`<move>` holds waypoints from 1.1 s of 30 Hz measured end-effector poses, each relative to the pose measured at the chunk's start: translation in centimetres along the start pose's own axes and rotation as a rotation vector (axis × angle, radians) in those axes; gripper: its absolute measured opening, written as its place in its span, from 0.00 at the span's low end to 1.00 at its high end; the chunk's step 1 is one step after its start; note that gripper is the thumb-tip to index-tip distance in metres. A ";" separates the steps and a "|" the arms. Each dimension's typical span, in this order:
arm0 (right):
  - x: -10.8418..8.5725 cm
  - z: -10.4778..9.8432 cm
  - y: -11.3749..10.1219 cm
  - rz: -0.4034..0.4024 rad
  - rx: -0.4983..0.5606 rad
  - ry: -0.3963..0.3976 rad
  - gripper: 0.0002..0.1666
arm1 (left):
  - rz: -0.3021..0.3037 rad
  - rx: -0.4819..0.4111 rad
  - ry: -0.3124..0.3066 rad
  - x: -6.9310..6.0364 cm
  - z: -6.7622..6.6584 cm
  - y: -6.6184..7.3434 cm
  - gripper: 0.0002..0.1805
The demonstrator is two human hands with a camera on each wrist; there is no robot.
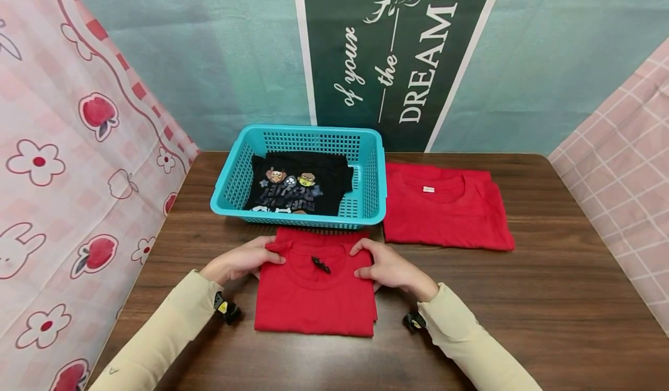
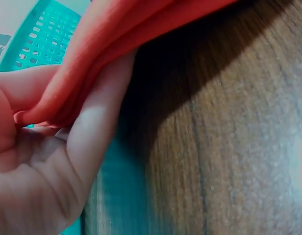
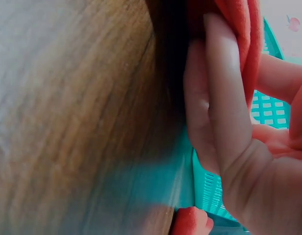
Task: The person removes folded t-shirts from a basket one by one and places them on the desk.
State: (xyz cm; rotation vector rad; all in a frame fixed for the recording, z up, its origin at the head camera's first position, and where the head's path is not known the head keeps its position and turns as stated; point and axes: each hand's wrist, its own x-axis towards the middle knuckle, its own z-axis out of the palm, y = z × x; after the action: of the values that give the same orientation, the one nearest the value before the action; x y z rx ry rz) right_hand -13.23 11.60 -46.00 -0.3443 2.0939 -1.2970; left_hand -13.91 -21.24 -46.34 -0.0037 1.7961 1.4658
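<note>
A folded red T-shirt (image 1: pixel 313 304), neckline up with a dark tag inside the collar, lies in front of the basket. My left hand (image 1: pixel 245 258) grips its left side, thumb on top and fingers underneath; the left wrist view shows the red fabric (image 2: pixel 97 54) pinched between them. On the opposite side my right hand (image 1: pixel 389 266) holds the shirt's edge the same way, fingers under the cloth (image 3: pixel 246 44) in the right wrist view. The shirt's far end reaches the basket's front edge.
Just behind the shirt stands a turquoise plastic basket (image 1: pixel 298 221) holding a folded black printed T-shirt (image 1: pixel 300 185). Another folded red T-shirt (image 1: pixel 444 216) lies to the basket's right on the wooden table (image 1: pixel 549 286). Fabric hangs around the table's back and sides.
</note>
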 end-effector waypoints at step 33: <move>-0.7 -1.8 -1.1 -0.034 -0.216 -0.076 0.22 | 0.018 0.501 0.168 -0.7 -0.4 1.6 0.25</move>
State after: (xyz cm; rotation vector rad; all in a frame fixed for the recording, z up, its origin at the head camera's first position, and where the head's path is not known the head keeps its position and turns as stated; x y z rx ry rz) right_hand -13.96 12.72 -44.19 -0.5166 2.1760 -1.0613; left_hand -14.44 -21.35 -44.59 0.1463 2.2625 1.0159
